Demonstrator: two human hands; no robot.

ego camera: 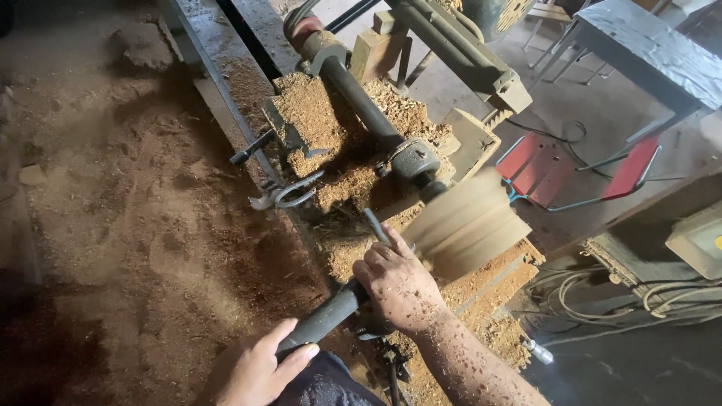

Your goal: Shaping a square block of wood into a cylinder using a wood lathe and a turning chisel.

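Down over the lathe bed point(226, 83), the head camera shows both bare hands on one long turning tool point(342, 301). The right hand point(398, 286) sits forward, fingers curled shut over the tool's steel shank, just beside the spinning wooden workpiece point(466, 225); forearm and knuckles are speckled with chips. The left hand point(259, 368) is at the near end, fingers wrapped loosely round the dark handle, thumb lying along it. The tool's tip reaches up to the left face of the workpiece, which is pale, ribbed with grooves and blurred by turning, mounted at the near end of the bed. Beyond it a dark round bar point(361, 98) runs along the lathe toward the far end, through a metal clamp point(414, 158). Heaps of sawdust point(323, 128) cover the bed's middle and spill over its right edge. On the floor to the right lie a red folding chair point(556, 169) and loose cables point(602, 293)
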